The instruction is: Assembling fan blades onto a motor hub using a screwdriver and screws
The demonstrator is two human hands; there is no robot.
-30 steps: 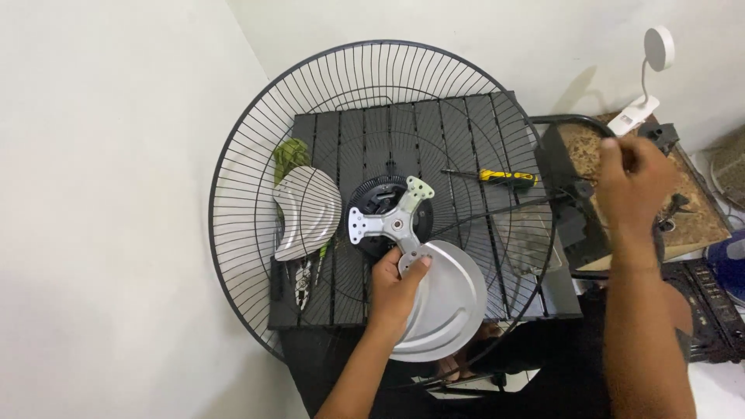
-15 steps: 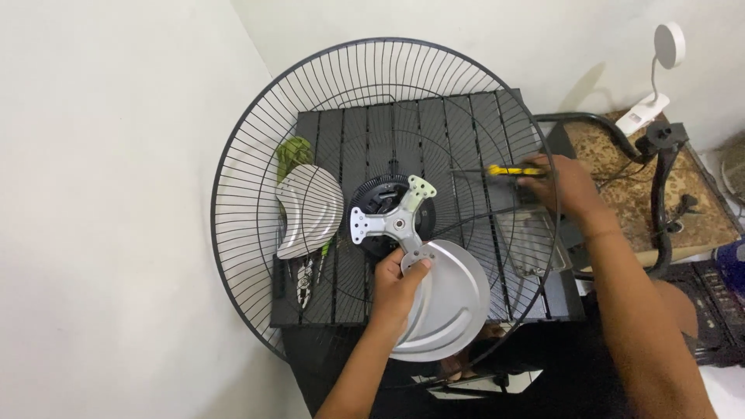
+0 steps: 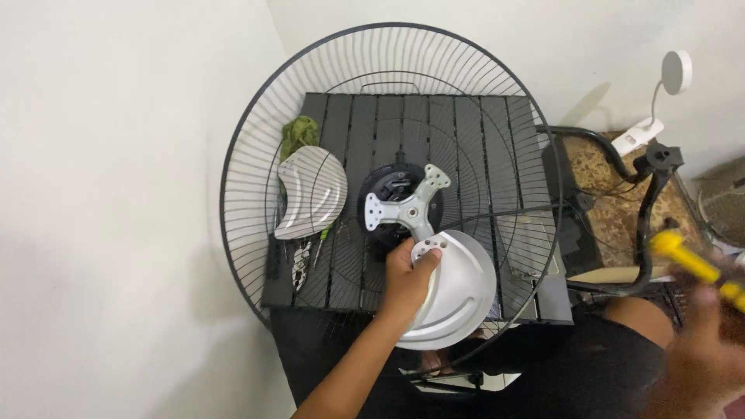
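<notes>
A silver fan blade (image 3: 458,299) lies at the near edge of the dark slatted surface (image 3: 481,140), against the three-armed metal hub (image 3: 407,208). The left hand (image 3: 405,281) grips the blade's inner end, fingers curled over it. At the right edge, the blurred right hand (image 3: 702,349) is closed around a yellow-handled screwdriver (image 3: 694,265). A black wire fan guard (image 3: 310,116) rings the surface; a second blade (image 3: 310,192) lies to the left.

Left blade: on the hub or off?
Off. The left blade lies loose on the table, apart from the hub; only the blade under the left hand meets it.
</notes>
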